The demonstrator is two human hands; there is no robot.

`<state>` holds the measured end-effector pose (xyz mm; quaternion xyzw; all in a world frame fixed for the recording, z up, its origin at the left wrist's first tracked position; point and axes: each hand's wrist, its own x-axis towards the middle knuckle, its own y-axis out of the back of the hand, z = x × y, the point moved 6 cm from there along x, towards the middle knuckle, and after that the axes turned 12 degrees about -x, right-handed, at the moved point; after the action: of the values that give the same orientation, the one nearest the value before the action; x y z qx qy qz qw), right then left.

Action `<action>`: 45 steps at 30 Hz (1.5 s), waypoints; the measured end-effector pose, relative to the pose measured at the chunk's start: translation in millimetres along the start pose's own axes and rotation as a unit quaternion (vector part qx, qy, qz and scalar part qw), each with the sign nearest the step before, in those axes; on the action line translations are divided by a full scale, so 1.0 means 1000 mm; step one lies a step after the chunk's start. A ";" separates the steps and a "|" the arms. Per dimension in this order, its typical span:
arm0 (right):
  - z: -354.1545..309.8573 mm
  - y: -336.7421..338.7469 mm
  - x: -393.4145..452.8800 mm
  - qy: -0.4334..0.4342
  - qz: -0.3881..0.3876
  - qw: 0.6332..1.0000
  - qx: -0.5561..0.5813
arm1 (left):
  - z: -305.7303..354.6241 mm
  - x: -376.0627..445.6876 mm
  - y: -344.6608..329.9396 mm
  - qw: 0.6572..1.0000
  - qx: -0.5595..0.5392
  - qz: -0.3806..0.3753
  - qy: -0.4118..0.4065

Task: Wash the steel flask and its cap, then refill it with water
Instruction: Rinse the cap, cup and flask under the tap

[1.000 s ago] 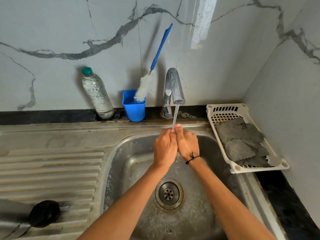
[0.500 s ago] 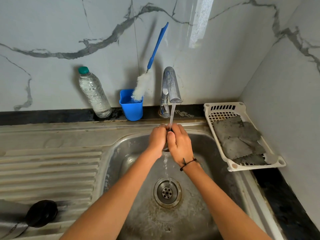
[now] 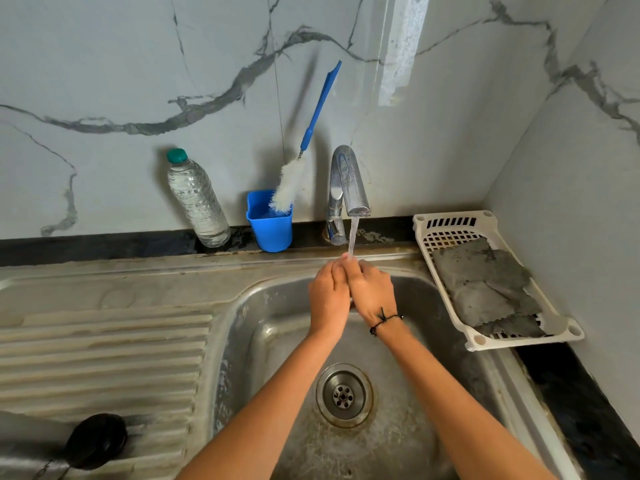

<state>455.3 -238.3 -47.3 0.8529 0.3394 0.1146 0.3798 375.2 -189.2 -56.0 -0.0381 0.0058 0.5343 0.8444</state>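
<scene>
Your flask (image 3: pixel 20 441) lies on its side on the ribbed drainboard (image 3: pixel 104 358) at 8 o'clock, mostly cut off by the frame edge, with its black cap (image 3: pixel 96 441) still on and facing the basin. Neither hand touches it. Your left hand (image 3: pixel 327 296) and right hand (image 3: pixel 372 292) are pressed together over the sink (image 3: pixel 263 306), fingers loosely curled against each other, holding nothing, right under the stream (image 3: pixel 352 237) running from the tap (image 3: pixel 348 181) at 12 o'clock. The drain (image 3: pixel 343 395) sits below your wrists. At 11 o'clock a blue cup (image 3: pixel 272 226) holds a brush (image 3: pixel 304 157); a bottle (image 3: pixel 195 199) stands just left of it. A white basket (image 3: pixel 450 223) with grey cloths (image 3: pixel 485 289) sits at 3 o'clock.
</scene>
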 end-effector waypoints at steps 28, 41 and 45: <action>-0.009 -0.010 -0.002 -0.041 -0.060 0.997 -0.012 | 0.004 -0.004 0.007 0.985 0.041 -0.006 -0.166; -0.031 0.021 -0.033 0.324 0.199 0.923 -0.067 | 0.015 0.003 -0.004 0.871 -0.115 -0.173 0.446; -0.020 0.019 -0.018 0.233 0.219 0.947 0.035 | 0.011 0.006 -0.011 0.904 -0.188 -0.107 0.369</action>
<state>442.1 -247.9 -18.4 0.8685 0.2274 0.3783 0.2257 387.3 -187.4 -44.8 -0.3910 0.2125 0.3793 0.8112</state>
